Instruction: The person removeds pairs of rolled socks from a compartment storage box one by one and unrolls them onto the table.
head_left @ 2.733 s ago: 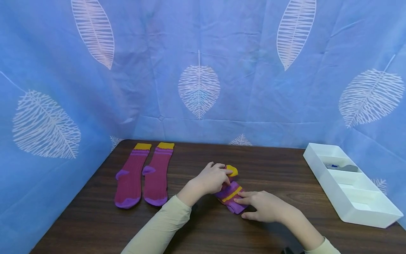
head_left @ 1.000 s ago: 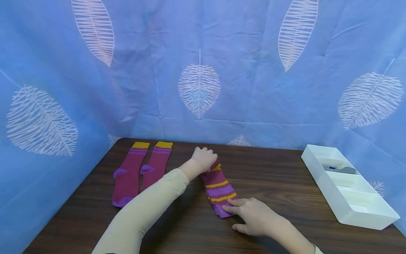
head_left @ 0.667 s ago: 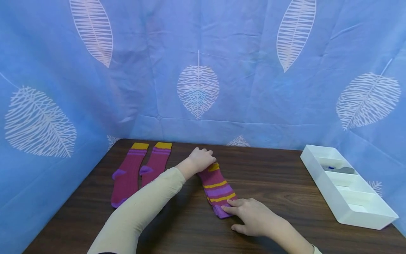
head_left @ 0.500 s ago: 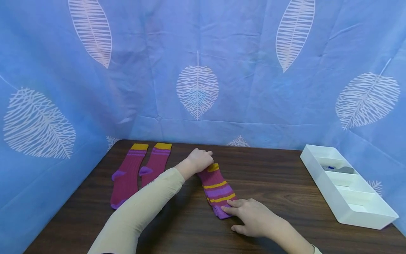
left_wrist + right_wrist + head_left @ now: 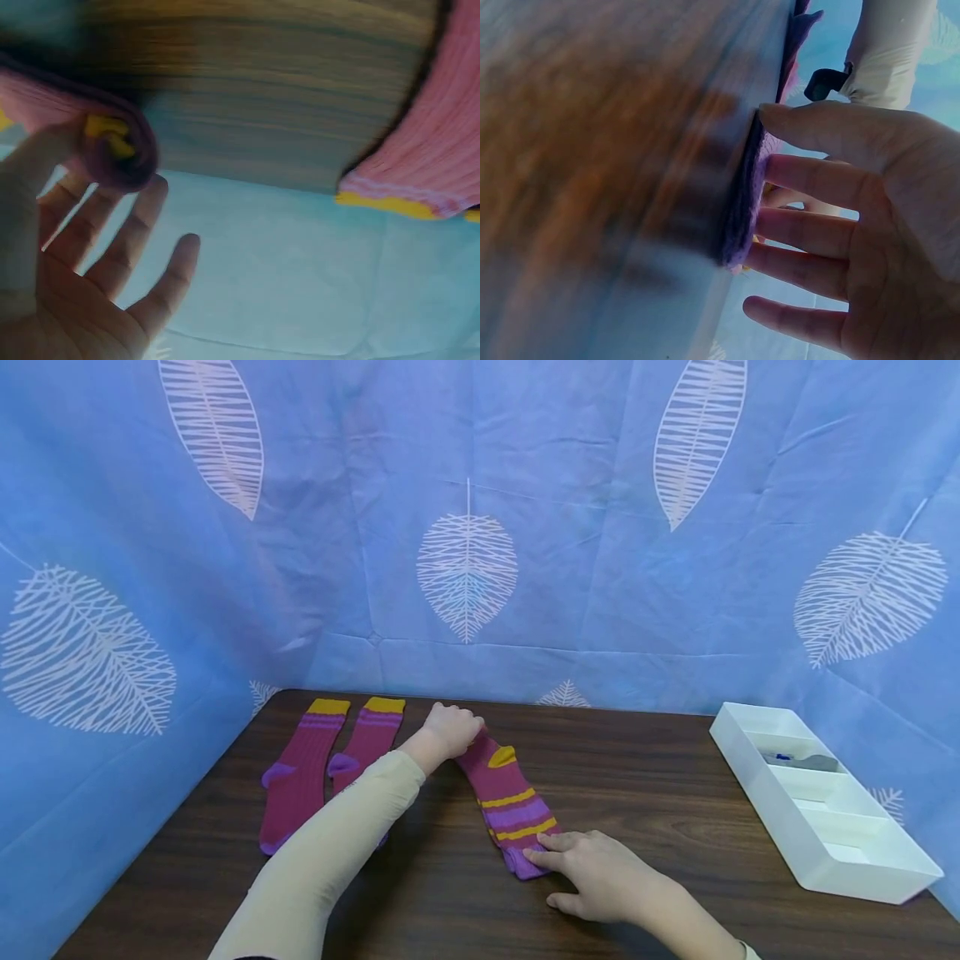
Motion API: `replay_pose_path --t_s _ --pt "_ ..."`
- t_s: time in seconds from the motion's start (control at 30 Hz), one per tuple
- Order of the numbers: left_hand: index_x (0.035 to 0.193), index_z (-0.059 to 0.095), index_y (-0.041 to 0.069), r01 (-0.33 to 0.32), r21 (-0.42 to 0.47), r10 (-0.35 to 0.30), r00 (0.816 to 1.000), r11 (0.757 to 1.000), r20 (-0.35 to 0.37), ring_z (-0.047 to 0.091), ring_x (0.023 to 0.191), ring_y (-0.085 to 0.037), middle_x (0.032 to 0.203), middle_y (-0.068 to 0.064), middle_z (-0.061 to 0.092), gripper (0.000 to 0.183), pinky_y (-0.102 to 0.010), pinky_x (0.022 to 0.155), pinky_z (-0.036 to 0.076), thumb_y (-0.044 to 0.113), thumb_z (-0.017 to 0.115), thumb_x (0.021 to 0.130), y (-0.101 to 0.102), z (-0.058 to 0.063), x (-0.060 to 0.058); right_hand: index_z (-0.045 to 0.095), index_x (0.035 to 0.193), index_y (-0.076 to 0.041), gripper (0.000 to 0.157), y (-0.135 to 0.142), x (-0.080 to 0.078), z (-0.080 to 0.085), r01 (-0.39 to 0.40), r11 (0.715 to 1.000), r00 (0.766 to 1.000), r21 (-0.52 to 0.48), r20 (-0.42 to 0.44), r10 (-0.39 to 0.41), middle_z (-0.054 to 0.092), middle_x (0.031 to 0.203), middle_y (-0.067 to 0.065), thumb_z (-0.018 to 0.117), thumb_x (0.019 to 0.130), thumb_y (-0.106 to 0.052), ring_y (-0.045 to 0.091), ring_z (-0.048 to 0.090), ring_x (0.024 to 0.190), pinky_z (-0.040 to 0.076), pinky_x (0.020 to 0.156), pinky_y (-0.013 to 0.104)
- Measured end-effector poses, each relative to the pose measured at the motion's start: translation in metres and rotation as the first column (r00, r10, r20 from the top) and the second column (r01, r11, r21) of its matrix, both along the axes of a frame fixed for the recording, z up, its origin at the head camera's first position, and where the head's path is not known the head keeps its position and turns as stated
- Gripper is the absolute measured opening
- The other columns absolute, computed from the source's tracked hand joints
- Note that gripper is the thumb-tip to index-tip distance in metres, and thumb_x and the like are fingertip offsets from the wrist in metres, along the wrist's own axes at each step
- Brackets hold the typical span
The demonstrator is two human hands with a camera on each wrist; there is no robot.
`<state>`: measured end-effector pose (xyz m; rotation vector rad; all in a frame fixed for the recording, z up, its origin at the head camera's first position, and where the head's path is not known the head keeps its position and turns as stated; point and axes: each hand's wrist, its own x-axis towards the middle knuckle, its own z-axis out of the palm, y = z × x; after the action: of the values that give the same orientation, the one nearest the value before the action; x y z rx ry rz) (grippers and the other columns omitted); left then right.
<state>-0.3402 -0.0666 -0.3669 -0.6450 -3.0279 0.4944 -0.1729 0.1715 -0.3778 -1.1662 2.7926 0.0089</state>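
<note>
A pair of magenta socks with purple and yellow stripes [image 5: 517, 817] lies stacked on the table, slanting from the far left toward me. My left hand [image 5: 452, 729] holds their far end. In the left wrist view that end is a rolled-up coil [image 5: 144, 154] with yellow at its core, between the thumb and fingers of my left hand [image 5: 82, 292]. A yellow heel patch [image 5: 502, 757] shows beside the hand. My right hand [image 5: 607, 878] rests straight fingertips on the purple cuff end [image 5: 525, 862]; the right wrist view shows its fingers along the purple edge [image 5: 744, 202].
Two plain magenta socks [image 5: 296, 793] [image 5: 375, 735] with yellow cuffs lie flat at the left; my left sleeve [image 5: 330, 852] partly covers the nearer one. A white divided tray [image 5: 787, 818] at the right holds a grey item [image 5: 813, 763]. A blue leaf-print curtain [image 5: 585, 568] surrounds the table.
The striped socks went from a compact bundle to a longer strip. My left hand has moved away and left with their far end, uncovering the yellow heel. Lately the right hand stays at the cuff.
</note>
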Motion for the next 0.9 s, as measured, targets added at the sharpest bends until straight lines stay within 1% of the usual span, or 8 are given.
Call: replay_pose_path --t_s 0.13,0.33,0.4,0.57,0.67,0.77,0.83,0.9 --pt "0.130 0.060 0.019 -0.038 0.023 0.038 0.999 0.999 -0.004 0.060 0.117 -0.026 0.127 -0.004 0.064 0.031 -0.048 0.097 0.048 0.022 0.055 0.099 -0.004 -0.001 -0.007 0.060 0.135 -0.026 0.053 0.002 0.000 0.001 0.001 1.000 1.000 0.000 0.001 -0.001 0.059 0.139 0.007 0.071 0.085 -0.041 0.027 0.058 0.126 0.049 0.096 0.050" --pt "0.134 0.056 0.020 -0.078 -0.004 0.078 0.997 0.997 -0.027 0.057 0.119 -0.026 0.130 -0.004 0.061 0.034 -0.049 0.098 0.047 0.017 0.053 0.101 -0.004 -0.005 -0.018 0.059 0.136 -0.025 0.053 0.003 -0.002 0.002 -0.005 1.000 1.000 -0.002 0.012 0.005 0.058 0.140 0.007 0.070 0.086 -0.040 0.027 0.057 0.126 0.049 0.096 0.051" --pt "0.135 0.055 0.020 -0.080 -0.018 0.080 0.996 0.997 -0.037 0.056 0.120 -0.026 0.131 -0.004 0.060 0.035 -0.049 0.099 0.047 0.016 0.052 0.101 -0.003 -0.006 -0.020 0.059 0.136 -0.025 0.053 0.003 -0.002 0.001 -0.008 1.000 1.000 -0.003 0.015 0.008 0.058 0.140 0.008 0.070 0.086 -0.040 0.027 0.057 0.126 0.050 0.096 0.051" --pt "0.136 0.050 0.018 -0.063 -0.024 0.061 0.996 0.998 -0.063 0.055 0.119 -0.026 0.130 -0.005 0.058 0.038 -0.048 0.097 0.048 0.017 0.058 0.098 0.000 -0.009 -0.023 0.059 0.136 -0.026 0.054 0.004 -0.002 0.000 -0.009 1.000 1.000 -0.005 0.023 0.009 0.058 0.140 0.007 0.071 0.086 -0.040 0.027 0.057 0.126 0.049 0.096 0.051" --pt "0.132 0.049 0.017 -0.037 -0.014 0.035 0.995 0.999 -0.097 0.057 0.116 -0.026 0.127 -0.006 0.058 0.035 -0.048 0.095 0.050 0.017 0.058 0.098 0.001 -0.011 -0.023 0.059 0.136 -0.027 0.054 0.004 -0.002 0.001 -0.006 1.000 1.000 -0.004 0.024 0.006 0.058 0.140 0.007 0.071 0.085 -0.039 0.027 0.057 0.126 0.049 0.096 0.051" --pt "0.129 0.052 0.018 0.000 -0.029 -0.003 0.993 1.000 -0.120 0.058 0.114 -0.025 0.124 -0.005 0.059 0.029 -0.047 0.095 0.050 0.017 0.054 0.100 0.002 -0.012 -0.024 0.059 0.136 -0.026 0.054 0.003 -0.002 0.001 -0.007 1.000 1.000 -0.005 0.021 0.007 0.058 0.140 0.007 0.072 0.085 -0.039 0.027 0.058 0.126 0.049 0.096 0.051" --pt "0.129 0.055 0.020 0.017 -0.054 -0.023 0.993 0.998 -0.118 0.058 0.116 -0.024 0.125 -0.004 0.059 0.029 -0.047 0.097 0.049 0.016 0.053 0.101 0.002 -0.014 -0.025 0.059 0.136 -0.026 0.054 0.003 -0.002 0.001 -0.009 1.000 1.000 -0.006 0.021 0.009 0.058 0.140 0.007 0.072 0.085 -0.039 0.027 0.058 0.126 0.050 0.096 0.051" --pt "0.130 0.059 0.022 0.022 -0.072 -0.030 0.994 0.997 -0.109 0.058 0.117 -0.024 0.127 -0.004 0.059 0.030 -0.047 0.099 0.048 0.016 0.052 0.101 0.001 -0.015 -0.026 0.059 0.136 -0.026 0.054 0.003 -0.002 0.002 -0.011 1.000 1.000 -0.005 0.023 0.011 0.058 0.140 0.007 0.072 0.085 -0.038 0.026 0.057 0.126 0.050 0.095 0.051"
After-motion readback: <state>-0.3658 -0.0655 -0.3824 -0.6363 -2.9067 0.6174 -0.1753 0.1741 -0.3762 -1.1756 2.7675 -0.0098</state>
